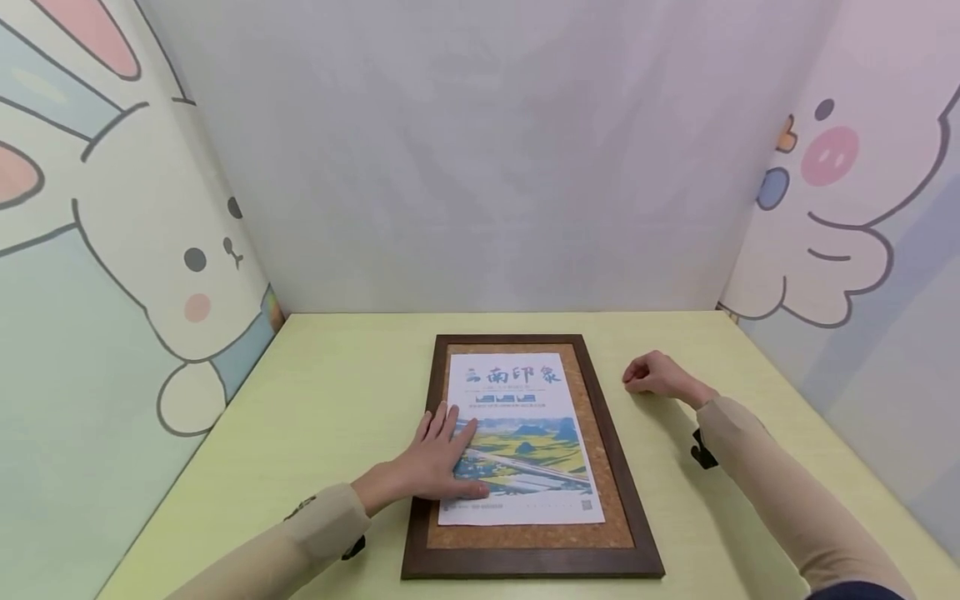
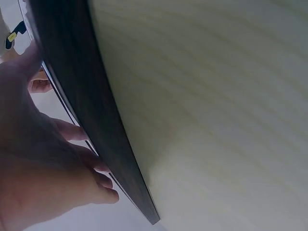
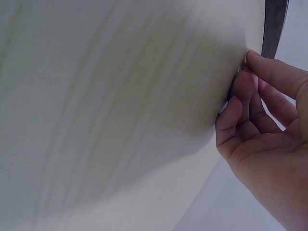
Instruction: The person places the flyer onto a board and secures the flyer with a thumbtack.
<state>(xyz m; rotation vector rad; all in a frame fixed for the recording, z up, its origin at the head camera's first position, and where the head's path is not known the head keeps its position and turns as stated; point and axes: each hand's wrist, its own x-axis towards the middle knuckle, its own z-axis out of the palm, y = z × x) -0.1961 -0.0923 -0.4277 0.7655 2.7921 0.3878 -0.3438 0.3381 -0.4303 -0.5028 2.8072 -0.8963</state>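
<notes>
A printed poster [image 1: 517,396] with a landscape picture and large characters lies on a cork board [image 1: 540,537] in a dark brown wooden frame [image 1: 536,563]. My left hand [image 1: 438,462] lies spread, fingers straight, over the poster's left edge and the frame's left side. To the right of the frame, my right hand [image 1: 660,375] is low at the tabletop with its fingers curled. From the right wrist, the thumb [image 3: 276,72] and fingertips [image 3: 228,115] of that hand meet the table surface; I cannot tell whether something small is between them.
The board rests on a pale yellow wood-grain table [image 1: 352,375]. A grey wall [image 1: 480,167] stands behind it. Side panels carry a cartoon rabbit [image 1: 150,250] on the left and a white cartoon character with a pink snout [image 1: 885,192] on the right.
</notes>
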